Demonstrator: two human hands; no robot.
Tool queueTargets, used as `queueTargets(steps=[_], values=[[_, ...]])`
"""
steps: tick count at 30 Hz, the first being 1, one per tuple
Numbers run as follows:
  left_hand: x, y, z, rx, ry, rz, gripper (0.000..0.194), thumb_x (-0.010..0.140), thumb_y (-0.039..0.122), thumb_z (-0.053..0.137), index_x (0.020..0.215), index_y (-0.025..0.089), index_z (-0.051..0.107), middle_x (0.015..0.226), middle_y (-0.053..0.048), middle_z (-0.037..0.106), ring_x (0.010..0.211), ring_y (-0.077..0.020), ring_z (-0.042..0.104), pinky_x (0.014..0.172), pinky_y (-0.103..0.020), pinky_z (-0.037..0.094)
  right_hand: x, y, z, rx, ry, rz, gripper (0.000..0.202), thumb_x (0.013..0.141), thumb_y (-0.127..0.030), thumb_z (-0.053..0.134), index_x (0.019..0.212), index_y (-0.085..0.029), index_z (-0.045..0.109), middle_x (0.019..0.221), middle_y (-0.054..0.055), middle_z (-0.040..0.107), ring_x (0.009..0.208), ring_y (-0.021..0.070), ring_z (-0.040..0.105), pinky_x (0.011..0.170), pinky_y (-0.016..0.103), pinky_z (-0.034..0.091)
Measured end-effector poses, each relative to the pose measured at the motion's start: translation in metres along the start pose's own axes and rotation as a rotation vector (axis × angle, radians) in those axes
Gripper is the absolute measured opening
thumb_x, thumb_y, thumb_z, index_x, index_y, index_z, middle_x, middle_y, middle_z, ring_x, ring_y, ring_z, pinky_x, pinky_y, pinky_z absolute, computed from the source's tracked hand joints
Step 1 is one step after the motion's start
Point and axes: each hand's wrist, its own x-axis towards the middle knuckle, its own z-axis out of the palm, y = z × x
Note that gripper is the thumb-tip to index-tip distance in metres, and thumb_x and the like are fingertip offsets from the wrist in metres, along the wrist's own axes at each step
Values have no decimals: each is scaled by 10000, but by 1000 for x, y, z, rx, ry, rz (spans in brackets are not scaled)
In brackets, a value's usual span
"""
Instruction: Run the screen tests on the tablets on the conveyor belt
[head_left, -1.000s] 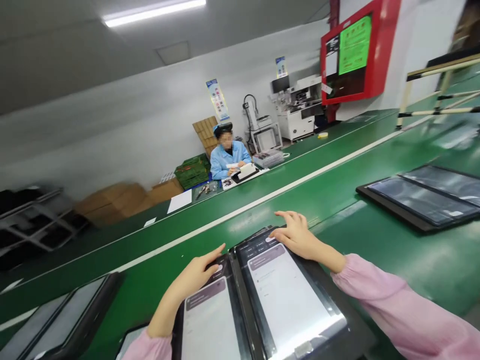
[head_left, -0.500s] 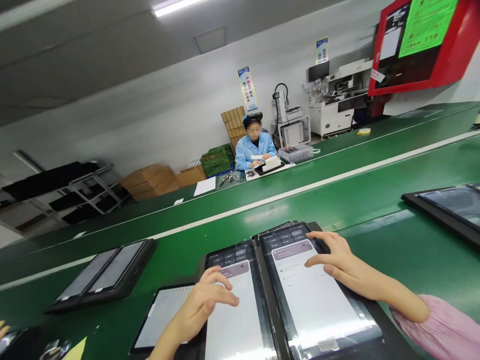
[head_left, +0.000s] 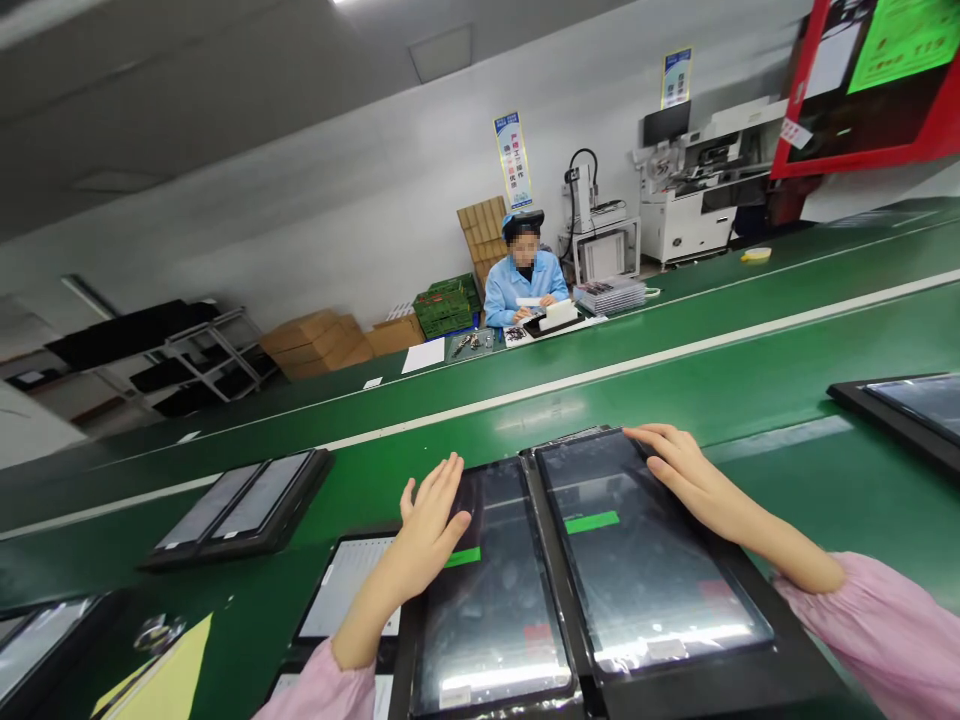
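Observation:
Two tablets lie side by side in a black tray (head_left: 780, 655) on the green conveyor belt in front of me. Both screens are dark, each with a small green bar. My left hand (head_left: 427, 530) rests flat with fingers spread on the upper left corner of the left tablet (head_left: 491, 610). My right hand (head_left: 686, 475) lies with fingers extended on the upper right edge of the right tablet (head_left: 645, 560). Neither hand grips anything. Pink sleeves cover both my forearms.
Another tray with two tablets (head_left: 240, 510) sits to the left, a further one (head_left: 907, 405) at the right edge. A lit tablet (head_left: 349, 585) lies left of my tray, near a yellow sheet (head_left: 161, 680). A person in blue (head_left: 523, 280) sits across the belts.
Both tablet screens went from lit white pages to dark with a green bar. My left hand opened flat at the left tablet's top; my right hand slid toward the right tablet's top edge.

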Motion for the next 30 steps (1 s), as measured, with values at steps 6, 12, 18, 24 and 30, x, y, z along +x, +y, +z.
queueTargets(steps=[6, 12, 18, 24, 30], values=[[-22, 12, 1, -98, 133, 94, 459, 1077, 465, 320, 1386, 270, 598, 1281, -92, 695, 1179, -246, 644, 1047, -424, 504, -29, -16, -17, 125, -58, -105, 442, 1076, -523, 350, 1135, -279, 714, 1247, 90, 614, 1182, 281, 581, 1060, 449, 476], [-35, 28, 4, -93, 180, 251, 331, 1051, 323, 424, 1284, 234, 642, 1188, -77, 735, 1076, -236, 691, 954, -375, 556, -51, -8, -6, 7, -38, -79, 539, 1055, -614, 316, 1175, -286, 727, 1376, 121, 533, 1329, 359, 441, 1133, 597, 367], [-35, 28, 7, -46, 124, 270, 388, 1044, 314, 441, 1423, 270, 512, 1335, -63, 671, 1222, -249, 628, 1097, -436, 488, -55, -8, -1, -1, -72, -44, 662, 1036, -701, 210, 1297, -318, 682, 1471, 129, 421, 1401, 382, 324, 1148, 669, 318], [-33, 27, 11, -74, 69, 266, 399, 1052, 353, 432, 1433, 264, 505, 1339, -71, 668, 1233, -251, 617, 1127, -449, 461, -53, -15, -5, 16, -114, -60, 737, 1001, -772, 196, 1226, -304, 717, 1475, 133, 398, 1399, 402, 296, 1146, 687, 295], [-29, 34, 3, -91, -150, 310, 416, 1048, 418, 456, 1442, 298, 515, 1372, -49, 655, 1337, -279, 537, 1248, -618, 232, -57, -9, -4, -10, -77, -83, 745, 1010, -753, 178, 1169, -286, 736, 1474, 132, 421, 1379, 396, 336, 1125, 651, 361]])
